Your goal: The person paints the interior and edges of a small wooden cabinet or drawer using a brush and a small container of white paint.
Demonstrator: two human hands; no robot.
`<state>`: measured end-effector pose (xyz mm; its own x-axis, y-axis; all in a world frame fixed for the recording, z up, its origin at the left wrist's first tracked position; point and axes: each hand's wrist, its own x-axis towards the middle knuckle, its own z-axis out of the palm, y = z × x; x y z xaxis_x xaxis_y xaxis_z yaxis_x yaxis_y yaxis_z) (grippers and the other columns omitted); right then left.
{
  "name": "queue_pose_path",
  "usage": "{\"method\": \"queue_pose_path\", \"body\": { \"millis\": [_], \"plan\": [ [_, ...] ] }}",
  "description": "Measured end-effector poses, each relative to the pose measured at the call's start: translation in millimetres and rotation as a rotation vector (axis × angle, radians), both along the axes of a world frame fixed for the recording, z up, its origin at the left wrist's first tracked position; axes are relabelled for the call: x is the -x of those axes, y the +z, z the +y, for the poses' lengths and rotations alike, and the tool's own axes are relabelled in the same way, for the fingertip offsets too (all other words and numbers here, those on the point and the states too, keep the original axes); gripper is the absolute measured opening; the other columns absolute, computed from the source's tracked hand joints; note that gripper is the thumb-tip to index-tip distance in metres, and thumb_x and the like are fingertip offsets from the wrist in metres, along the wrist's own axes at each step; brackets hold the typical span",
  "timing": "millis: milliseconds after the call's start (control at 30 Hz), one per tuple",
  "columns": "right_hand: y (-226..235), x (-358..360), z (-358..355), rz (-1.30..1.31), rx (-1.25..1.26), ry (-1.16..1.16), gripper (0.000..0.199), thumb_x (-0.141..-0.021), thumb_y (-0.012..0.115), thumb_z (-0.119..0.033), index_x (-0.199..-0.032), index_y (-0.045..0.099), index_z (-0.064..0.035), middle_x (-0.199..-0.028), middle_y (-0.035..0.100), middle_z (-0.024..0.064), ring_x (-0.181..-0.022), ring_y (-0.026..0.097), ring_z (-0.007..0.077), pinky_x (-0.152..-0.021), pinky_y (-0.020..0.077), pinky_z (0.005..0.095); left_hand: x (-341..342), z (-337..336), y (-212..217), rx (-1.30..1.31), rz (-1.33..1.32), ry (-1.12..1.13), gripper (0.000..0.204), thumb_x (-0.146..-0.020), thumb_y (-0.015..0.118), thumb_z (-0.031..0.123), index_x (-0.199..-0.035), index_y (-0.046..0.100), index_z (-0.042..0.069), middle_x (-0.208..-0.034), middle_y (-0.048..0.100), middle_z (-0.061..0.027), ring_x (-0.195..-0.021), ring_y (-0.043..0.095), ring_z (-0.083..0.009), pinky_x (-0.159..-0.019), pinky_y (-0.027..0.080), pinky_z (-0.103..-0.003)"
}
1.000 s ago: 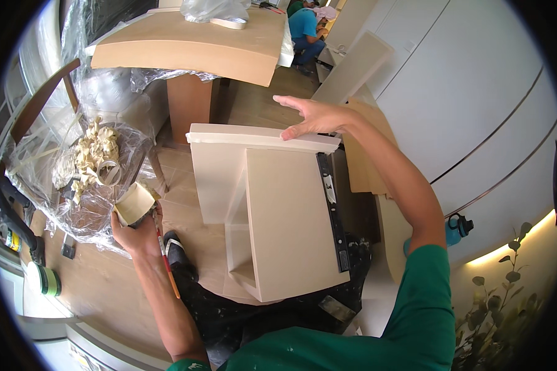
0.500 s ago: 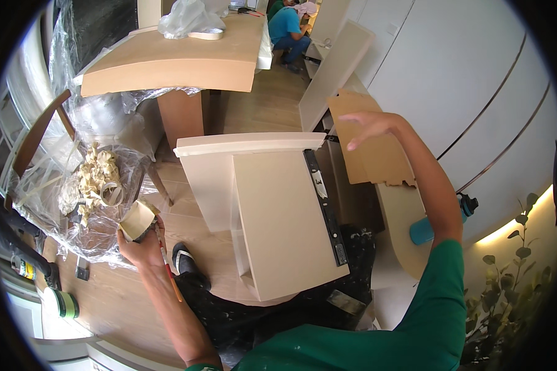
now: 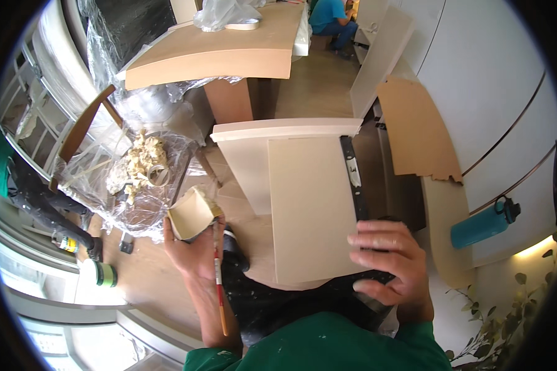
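My left hand holds a small cut-down cup smeared with cream paint inside. A slim paintbrush with a red and orange handle is held against the cup by the same hand, handle pointing down. My right hand is spread, palm down, over the near right corner of a cream panel; whether it touches cannot be seen. The panel is part of a cream box-like furniture piece with a raised far edge. A black strip with a white patch lies along its right side.
On the left stands a plastic-wrapped chair bearing crumpled masking tape. A brown-topped table is beyond. Cardboard and a blue bottle rest at right. A person in blue sits far off; another's legs show at left.
My right hand has come back from beside the cardboard to the panel's near right corner. My left hand still holds the cup and brush. The view has shifted, moving the scene rightward.
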<state>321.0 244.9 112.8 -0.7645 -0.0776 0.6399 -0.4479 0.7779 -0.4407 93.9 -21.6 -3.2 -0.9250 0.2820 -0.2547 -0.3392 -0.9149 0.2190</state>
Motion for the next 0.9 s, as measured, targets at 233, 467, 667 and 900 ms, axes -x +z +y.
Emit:
{"method": "queue_pose_path", "body": {
  "millis": [233, 467, 667, 900],
  "plan": [
    [-69, 117, 112, 0.316, 0.698, -0.367, 0.031, -0.088, 0.078, -0.001, -0.115, 0.062, -0.0004, -0.111, 0.070, 0.0093, -0.099, 0.069, 0.0177, -0.088, 0.0571, 0.0318, -29, -29, 18, -0.015, 0.111, 0.015, 0.031, -0.105, 0.048, 0.017, -0.128, 0.057, -0.001, -0.129, 0.060, -0.0203, -0.116, 0.056, -0.0356, -0.105, 0.045, -0.058],
    [-118, 163, 114, 0.387, 0.860, -0.417, 0.033, -0.085, 0.082, -0.002, -0.114, 0.067, 0.0011, -0.103, 0.073, 0.0108, -0.096, 0.072, 0.0160, -0.084, 0.0596, 0.0290, -26, -76, -17, 0.028, -0.048, 0.128, 0.048, -0.102, 0.051, 0.026, -0.139, 0.051, -0.003, -0.136, 0.053, -0.0229, -0.123, 0.051, -0.0368, -0.106, 0.041, -0.060],
    [-113, 167, 105, 0.454, 0.833, -0.501, 0.033, -0.085, 0.079, 0.002, -0.115, 0.066, 0.0028, -0.097, 0.074, 0.0110, -0.084, 0.069, 0.0137, -0.078, 0.0575, 0.0287, -29, -80, -20, 0.058, -0.090, 0.164, 0.055, -0.101, 0.051, 0.037, -0.139, 0.052, -0.002, -0.136, 0.054, -0.0235, -0.124, 0.051, -0.0378, -0.105, 0.041, -0.058],
    [-113, 170, 111, 0.478, 0.758, -0.413, 0.032, -0.083, 0.077, 0.007, -0.112, 0.065, 0.0003, -0.088, 0.071, 0.0055, -0.079, 0.067, 0.0102, -0.075, 0.0546, 0.0261, -21, -80, -40, 0.161, 0.085, 0.159, 0.036, -0.095, 0.055, -0.001, -0.131, 0.054, -0.003, -0.127, 0.058, -0.0219, -0.113, 0.055, -0.0392, -0.096, 0.050, -0.061]
  ]
}}
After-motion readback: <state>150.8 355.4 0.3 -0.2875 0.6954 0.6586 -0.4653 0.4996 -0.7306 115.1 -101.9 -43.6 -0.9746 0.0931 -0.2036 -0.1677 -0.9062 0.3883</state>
